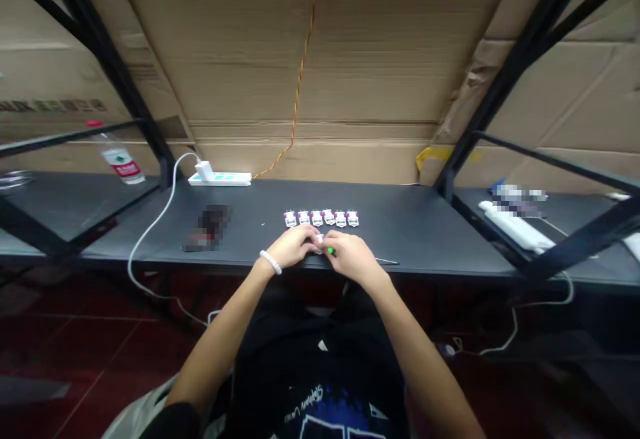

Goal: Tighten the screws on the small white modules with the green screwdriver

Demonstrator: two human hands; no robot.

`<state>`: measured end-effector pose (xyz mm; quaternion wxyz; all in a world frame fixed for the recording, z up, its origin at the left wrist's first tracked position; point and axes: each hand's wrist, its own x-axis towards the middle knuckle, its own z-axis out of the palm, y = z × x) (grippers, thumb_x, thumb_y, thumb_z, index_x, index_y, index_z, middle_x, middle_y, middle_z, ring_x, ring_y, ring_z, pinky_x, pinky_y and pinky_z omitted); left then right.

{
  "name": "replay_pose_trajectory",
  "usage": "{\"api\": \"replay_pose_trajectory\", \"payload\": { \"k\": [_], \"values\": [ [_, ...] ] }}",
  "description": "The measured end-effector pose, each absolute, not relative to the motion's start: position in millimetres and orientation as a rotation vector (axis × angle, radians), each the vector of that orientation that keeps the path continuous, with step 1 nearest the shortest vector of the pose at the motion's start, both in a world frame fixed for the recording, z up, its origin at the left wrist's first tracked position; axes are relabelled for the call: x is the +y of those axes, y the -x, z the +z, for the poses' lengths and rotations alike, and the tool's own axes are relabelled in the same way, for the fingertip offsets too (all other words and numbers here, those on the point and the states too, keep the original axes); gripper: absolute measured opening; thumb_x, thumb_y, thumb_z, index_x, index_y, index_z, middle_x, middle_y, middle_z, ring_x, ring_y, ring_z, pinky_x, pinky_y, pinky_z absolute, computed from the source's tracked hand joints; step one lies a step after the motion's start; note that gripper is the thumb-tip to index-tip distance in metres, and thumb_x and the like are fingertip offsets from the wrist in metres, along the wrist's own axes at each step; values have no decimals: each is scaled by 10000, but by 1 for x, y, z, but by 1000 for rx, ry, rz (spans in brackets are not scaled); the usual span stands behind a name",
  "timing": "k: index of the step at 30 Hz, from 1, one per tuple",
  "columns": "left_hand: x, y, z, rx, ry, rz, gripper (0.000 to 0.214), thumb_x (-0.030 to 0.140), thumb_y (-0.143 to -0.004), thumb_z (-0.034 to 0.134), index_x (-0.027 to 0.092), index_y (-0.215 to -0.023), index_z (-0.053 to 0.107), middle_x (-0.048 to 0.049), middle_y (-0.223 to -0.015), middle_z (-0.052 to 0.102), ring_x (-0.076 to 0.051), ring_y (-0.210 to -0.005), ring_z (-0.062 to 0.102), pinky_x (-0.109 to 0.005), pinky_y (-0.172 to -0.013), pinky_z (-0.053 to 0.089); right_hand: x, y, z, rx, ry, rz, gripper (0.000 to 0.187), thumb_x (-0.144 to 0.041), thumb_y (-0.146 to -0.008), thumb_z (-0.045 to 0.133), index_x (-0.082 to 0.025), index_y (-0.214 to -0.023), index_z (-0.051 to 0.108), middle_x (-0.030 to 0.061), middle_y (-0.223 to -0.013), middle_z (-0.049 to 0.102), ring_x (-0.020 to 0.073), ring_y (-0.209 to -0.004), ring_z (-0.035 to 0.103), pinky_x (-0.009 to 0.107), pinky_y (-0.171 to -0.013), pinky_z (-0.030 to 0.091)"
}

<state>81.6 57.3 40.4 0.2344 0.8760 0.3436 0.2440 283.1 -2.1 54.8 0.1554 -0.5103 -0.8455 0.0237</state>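
Both hands meet at the front edge of a dark table (425, 239). My left hand (293, 245), with a white bead bracelet (271, 261) on the wrist, is closed around a small white part (319, 241). My right hand (350, 255) pinches a small green piece (331, 251) against that part. Just beyond the hands lies a row of several small white-and-magenta parts (321, 217), side by side.
A white power strip (220, 177) with a plugged charger and white cable (150, 232) sits at the back left. A dark blurred object (207, 227) lies left of the hands. A plastic bottle (117, 157) stands far left. Another white strip (515, 229) lies right. Cardboard lines the back wall.
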Motion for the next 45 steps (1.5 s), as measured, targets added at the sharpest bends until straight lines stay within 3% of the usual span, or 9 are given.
{"api": "replay_pose_trajectory", "payload": {
  "k": [17,19,23,26,28,33,37,45],
  "values": [
    [50,-87,40,923,-2453,709,86,99,-860,695,171,-818,717,-90,-1157,729,-250,-1092,701,-403,-1054,544,-4,-288,60,-2411,1413,139,203,-214,-985,586,-246,-1076,765,71,-1121,734,214,-873,699,294,-762,486],
    [52,-88,37,904,-2429,726,82,111,-864,701,174,-820,729,-88,-1158,734,-249,-1098,700,-409,-1063,536,-10,-294,68,-2332,1361,168,237,-190,-964,579,-206,-1148,728,103,-1113,721,244,-952,694,326,-853,521],
    [55,-91,29,849,-2370,787,55,139,-872,722,168,-830,745,-98,-1180,738,-243,-1104,703,-411,-1068,528,-31,-316,94,-2183,1171,183,476,-113,-911,525,-159,-1381,579,155,-1251,645,287,-1110,651,438,-1017,537],
    [53,-97,24,818,-2324,808,39,160,-872,743,170,-835,753,-101,-1199,735,-243,-1113,706,-408,-1074,521,-47,-338,111,-2036,1068,162,501,-155,-982,496,-189,-1482,495,145,-1290,625,272,-1193,635,488,-1105,515],
    [49,-103,22,813,-2304,817,51,160,-881,736,172,-835,755,-105,-1206,730,-247,-1130,702,-413,-1087,511,-52,-351,117,-1912,978,151,536,-212,-989,579,-233,-1515,476,112,-1286,665,258,-1167,677,489,-1096,546],
    [39,-114,19,830,-2276,856,59,149,-893,721,176,-846,744,-99,-1212,719,-247,-1127,704,-420,-1086,512,-44,-355,114,-1439,802,109,478,-343,-882,816,-275,-1324,648,56,-1138,761,249,-1030,774,463,-973,659],
    [37,-115,17,853,-2277,871,54,178,-902,727,180,-848,734,-102,-1234,716,-256,-1140,701,-428,-1084,515,-27,-340,103,-1352,749,189,483,-364,-891,813,-265,-1338,659,51,-1095,784,221,-909,809,395,-852,704],
    [36,-115,18,839,-2283,880,60,194,-904,719,194,-844,712,-93,-1238,722,-256,-1136,702,-425,-1074,532,-12,-321,86,-1362,774,301,504,-348,-890,801,-278,-1367,653,42,-1098,790,223,-939,815,383,-860,705]
  ]
}}
